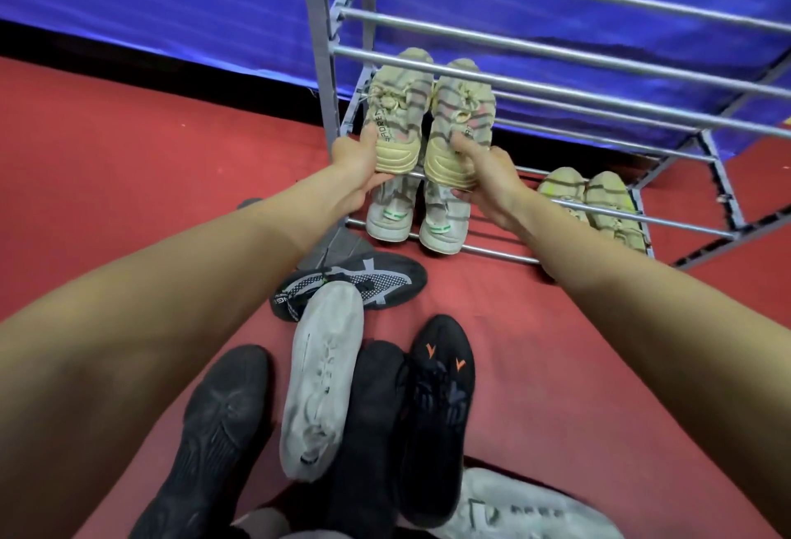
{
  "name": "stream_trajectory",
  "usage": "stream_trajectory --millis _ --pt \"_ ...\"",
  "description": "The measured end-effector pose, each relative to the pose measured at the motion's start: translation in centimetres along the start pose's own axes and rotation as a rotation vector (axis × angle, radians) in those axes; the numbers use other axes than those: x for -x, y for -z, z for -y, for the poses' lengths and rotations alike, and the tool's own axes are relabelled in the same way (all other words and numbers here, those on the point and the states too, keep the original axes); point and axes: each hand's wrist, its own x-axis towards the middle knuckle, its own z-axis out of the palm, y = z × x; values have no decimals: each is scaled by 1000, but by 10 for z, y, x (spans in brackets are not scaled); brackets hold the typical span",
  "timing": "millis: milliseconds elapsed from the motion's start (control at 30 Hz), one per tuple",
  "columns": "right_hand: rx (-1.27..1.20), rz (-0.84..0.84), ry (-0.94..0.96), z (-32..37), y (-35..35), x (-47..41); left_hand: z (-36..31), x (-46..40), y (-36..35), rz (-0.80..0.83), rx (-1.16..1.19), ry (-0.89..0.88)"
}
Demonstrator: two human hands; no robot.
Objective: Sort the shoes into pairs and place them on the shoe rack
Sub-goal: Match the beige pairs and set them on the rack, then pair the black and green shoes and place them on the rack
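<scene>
Shoe rack point(556, 20), grey metal bars, on red floor point(107, 179).

Left hand point(357, 160) grips heel of left beige shoe point(396, 110); right hand point(488, 175) grips heel of right beige shoe point(460, 119). Both shoes at middle shelf, left end, toes inward.

Bottom shelf: two grey-white shoes point(413, 217) at left end, two yellowish shoes point(599, 200) at right end.

Floor before rack: black-white shoe point(355, 286), pale grey shoe point(321, 376), three black shoes point(436, 410), white shoe point(522, 508) at lower frame edge.

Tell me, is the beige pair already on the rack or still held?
Held. The left hand and right hand each grip one heel of the beige pair, toes reaching between the rack bars.
</scene>
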Motion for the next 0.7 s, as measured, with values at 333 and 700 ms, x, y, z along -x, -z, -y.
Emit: stream_trajectory --millis 333,700 --pt "284 -21 112 -10 -3 16 3 18 1 -115 -354 -126" --pt "839 59 307 -89 -14 133 88 93 63 -83 -657 -87"
